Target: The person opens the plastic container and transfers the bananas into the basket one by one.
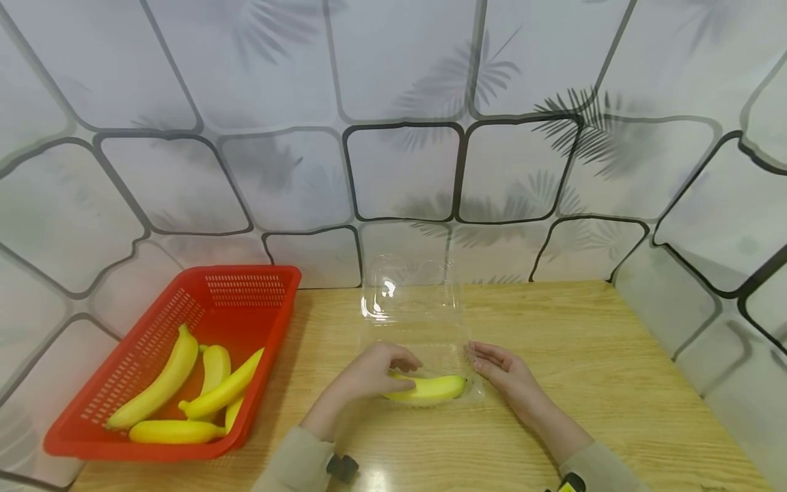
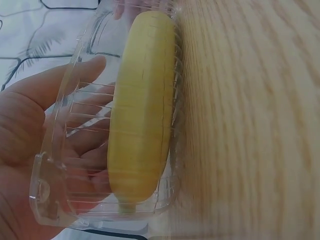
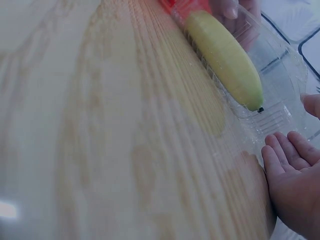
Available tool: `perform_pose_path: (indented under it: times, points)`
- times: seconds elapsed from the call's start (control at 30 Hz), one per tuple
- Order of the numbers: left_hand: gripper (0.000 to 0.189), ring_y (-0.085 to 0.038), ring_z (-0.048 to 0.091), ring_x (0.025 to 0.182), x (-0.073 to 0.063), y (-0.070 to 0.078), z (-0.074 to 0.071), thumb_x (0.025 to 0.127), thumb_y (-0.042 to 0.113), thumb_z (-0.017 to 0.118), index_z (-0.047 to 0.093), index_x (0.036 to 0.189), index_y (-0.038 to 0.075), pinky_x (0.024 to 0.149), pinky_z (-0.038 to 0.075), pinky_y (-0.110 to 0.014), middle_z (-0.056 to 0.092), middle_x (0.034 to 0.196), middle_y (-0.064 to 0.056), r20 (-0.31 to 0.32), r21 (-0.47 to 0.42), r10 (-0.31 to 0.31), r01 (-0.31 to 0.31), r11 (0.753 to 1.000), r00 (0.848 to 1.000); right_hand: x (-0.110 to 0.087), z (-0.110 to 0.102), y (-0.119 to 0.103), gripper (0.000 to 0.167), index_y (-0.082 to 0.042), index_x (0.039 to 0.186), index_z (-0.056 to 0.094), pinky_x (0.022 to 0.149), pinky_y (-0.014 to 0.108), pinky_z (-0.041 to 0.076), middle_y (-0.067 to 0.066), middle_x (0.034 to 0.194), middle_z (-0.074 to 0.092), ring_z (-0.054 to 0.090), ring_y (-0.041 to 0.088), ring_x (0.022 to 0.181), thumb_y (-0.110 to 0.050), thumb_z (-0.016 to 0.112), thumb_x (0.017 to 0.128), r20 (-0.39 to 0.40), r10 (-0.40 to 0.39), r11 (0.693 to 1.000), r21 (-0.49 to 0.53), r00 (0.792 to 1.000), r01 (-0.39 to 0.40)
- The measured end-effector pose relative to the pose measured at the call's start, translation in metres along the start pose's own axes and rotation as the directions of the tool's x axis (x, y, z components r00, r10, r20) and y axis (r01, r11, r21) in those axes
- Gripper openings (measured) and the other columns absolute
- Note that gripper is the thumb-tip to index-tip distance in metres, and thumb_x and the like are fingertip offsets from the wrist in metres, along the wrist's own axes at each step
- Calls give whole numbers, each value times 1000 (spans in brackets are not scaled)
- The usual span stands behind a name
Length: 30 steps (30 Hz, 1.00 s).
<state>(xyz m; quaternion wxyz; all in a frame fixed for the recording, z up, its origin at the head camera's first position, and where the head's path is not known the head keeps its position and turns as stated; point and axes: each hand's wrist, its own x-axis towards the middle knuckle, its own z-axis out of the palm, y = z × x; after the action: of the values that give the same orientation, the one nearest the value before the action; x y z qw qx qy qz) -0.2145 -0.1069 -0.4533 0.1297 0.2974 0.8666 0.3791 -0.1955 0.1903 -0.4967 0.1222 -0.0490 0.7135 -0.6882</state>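
A yellow banana [image 1: 433, 388] lies lengthwise along the near side of a clear plastic clamshell container [image 1: 439, 352], whose lid [image 1: 412, 287] stands raised at the back. My left hand [image 1: 371, 372] reaches over the banana's left end, fingers loosely bent. Through the clear wall in the left wrist view, the thumb is apart from the banana [image 2: 142, 105] and the fingers lie behind it; contact is hard to tell. At the container's right side is my right hand [image 1: 507, 376]. Its extended fingers [image 3: 285, 155] rest against or right beside the clear wall.
A red plastic basket [image 1: 285, 307] with slotted walls stands on the left, holding several bananas [image 1: 162, 386]. The wooden table [image 1: 553, 328] runs back to a wall [image 1: 399, 178] covered with a stone-and-leaf pattern. Dark wrist devices [image 1: 342, 468] sit at both sleeves.
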Motion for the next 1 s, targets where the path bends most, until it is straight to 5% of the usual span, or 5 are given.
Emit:
perform_pose_path:
  times: [1.0]
  points:
    - [32,-11,71,105,4,-2,6,84,11,90,81,114,16,99,58,-31,81,115,3,64,150,-43,33,988,997,1,-2,2,62,14,158,34,106,5,46,30,166,36,60,-15,121,-14,60,109,17,-26,1000,9,1000,26]
